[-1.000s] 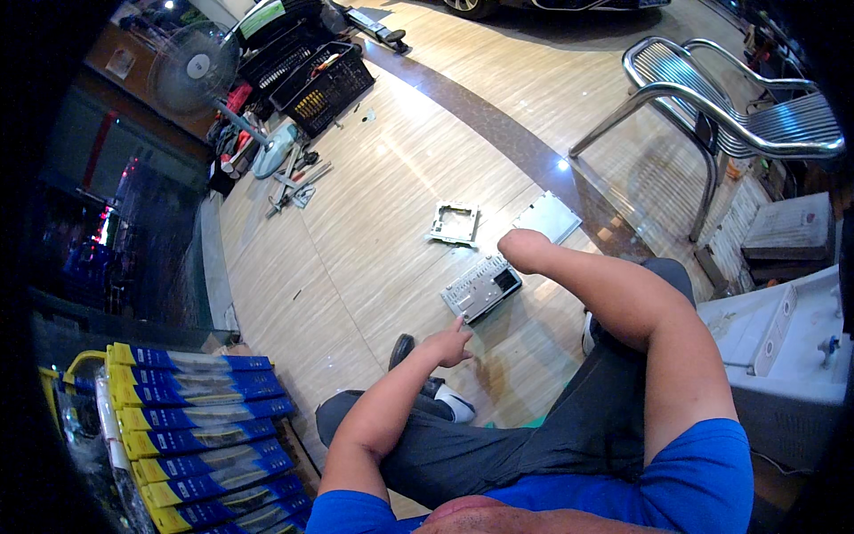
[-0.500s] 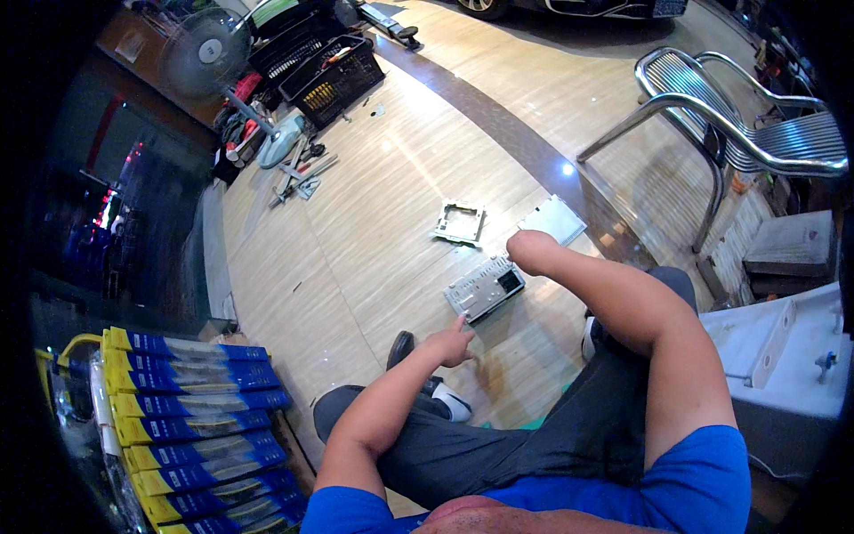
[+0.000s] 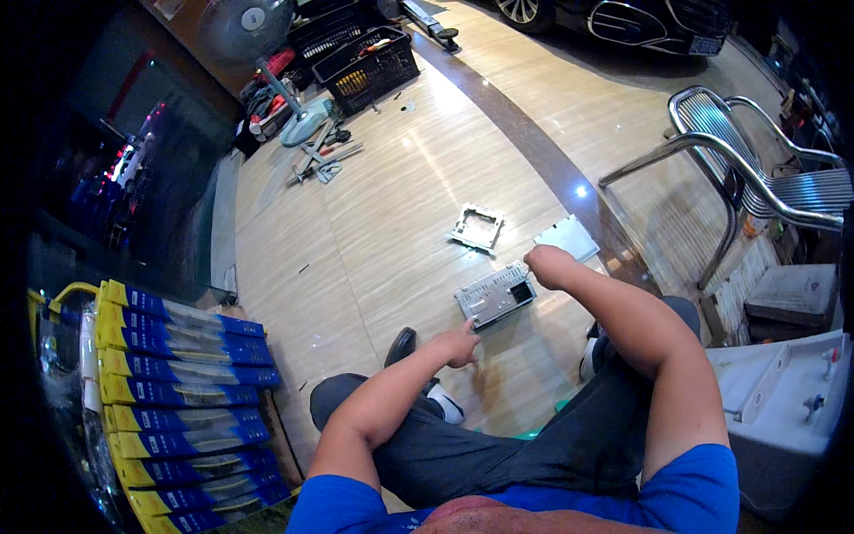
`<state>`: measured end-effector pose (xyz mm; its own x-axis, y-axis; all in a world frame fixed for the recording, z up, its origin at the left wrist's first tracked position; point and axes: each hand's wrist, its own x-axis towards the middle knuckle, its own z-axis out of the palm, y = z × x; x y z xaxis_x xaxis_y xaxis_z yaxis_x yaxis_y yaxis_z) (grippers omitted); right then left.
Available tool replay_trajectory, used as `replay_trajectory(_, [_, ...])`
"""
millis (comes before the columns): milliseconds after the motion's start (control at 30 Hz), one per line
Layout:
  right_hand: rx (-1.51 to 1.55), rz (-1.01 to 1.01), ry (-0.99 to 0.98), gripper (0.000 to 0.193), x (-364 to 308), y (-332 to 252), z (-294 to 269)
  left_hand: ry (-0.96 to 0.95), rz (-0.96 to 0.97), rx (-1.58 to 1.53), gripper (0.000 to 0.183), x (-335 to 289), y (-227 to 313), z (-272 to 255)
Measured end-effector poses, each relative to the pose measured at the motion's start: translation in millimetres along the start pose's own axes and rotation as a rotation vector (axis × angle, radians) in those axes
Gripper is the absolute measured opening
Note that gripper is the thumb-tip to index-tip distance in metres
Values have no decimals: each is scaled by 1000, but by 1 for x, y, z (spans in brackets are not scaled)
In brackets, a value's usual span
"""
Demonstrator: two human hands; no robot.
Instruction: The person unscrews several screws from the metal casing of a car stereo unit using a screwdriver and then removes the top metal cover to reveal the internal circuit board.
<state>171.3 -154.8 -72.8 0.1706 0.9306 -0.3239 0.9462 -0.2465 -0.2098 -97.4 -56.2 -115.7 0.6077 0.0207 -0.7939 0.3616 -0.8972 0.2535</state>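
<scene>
A flat silver metal electronics unit (image 3: 495,299), like a car stereo chassis with a dark square opening, lies on the floor between my feet. My left hand (image 3: 455,345) is at its near left corner, index finger stretched out and seeming to touch it. By its far right corner is my right hand (image 3: 550,266), closed; whatever is between the fingers is hidden. Just behind the right hand lies a flat silver plate (image 3: 569,237), probably a cover. A pale rectangular frame (image 3: 459,235) rests farther off, apart from both hands.
Packs in blue and yellow (image 3: 187,396) fill a rack at my left. A standing fan (image 3: 305,122), black baskets (image 3: 366,73) and scattered tools (image 3: 322,160) are at the far left. To the right stand a metal chair (image 3: 738,160) and a white basin (image 3: 756,378); a car (image 3: 614,27) is beyond.
The whole view has shifted, and the floor things appear farther right and lower. Both hands stay at the same corners of the metal unit, with little visible movement.
</scene>
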Motion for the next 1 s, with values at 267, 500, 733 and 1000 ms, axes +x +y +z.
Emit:
replay_trajectory(267, [-11, 74, -49, 19, -4, -4, -8, -1, 0, 33, 64, 3, -1, 1])
replay_trajectory(500, [26, 45, -19, 17, 0, -3, -2, 8, -3, 17, 64, 10, -7, 10])
replay_trajectory(733, [10, 18, -18, 14, 0, 7, 8, 14, 38, 32, 64, 1, 5, -6])
replay_trajectory(1000, [15, 97, -46, 19, -7, -6, -7, -9, 57, 24, 65, 6, -6, 3])
